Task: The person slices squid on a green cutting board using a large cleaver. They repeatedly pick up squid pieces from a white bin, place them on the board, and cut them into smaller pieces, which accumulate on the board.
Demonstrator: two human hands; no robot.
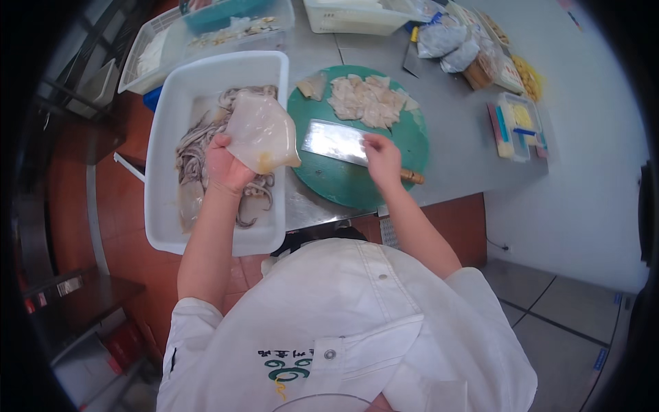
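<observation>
My left hand (230, 164) holds a pale, flat squid body (265, 129) above the right side of a white plastic tub (154, 206). Squid tentacles (198, 149) lie in the tub. On a round green cutting board (329, 185), my right hand (382, 157) is at a cleaver, its fingertips at the right end of the steel blade (332, 140); the wooden handle (413, 176) shows beyond the hand. Whether the fingers grip it is hard to tell. Cut squid pieces (363, 100) form a flat heap at the board's far side, with another piece (312, 86) to their left.
The steel table (453, 154) holds a second cleaver (411, 59), plastic bags (443, 41) and a clear lidded container (522, 126) at the right. White tubs (360, 18) stand along the far side. Part of another person's hand (198, 4) shows at the top left.
</observation>
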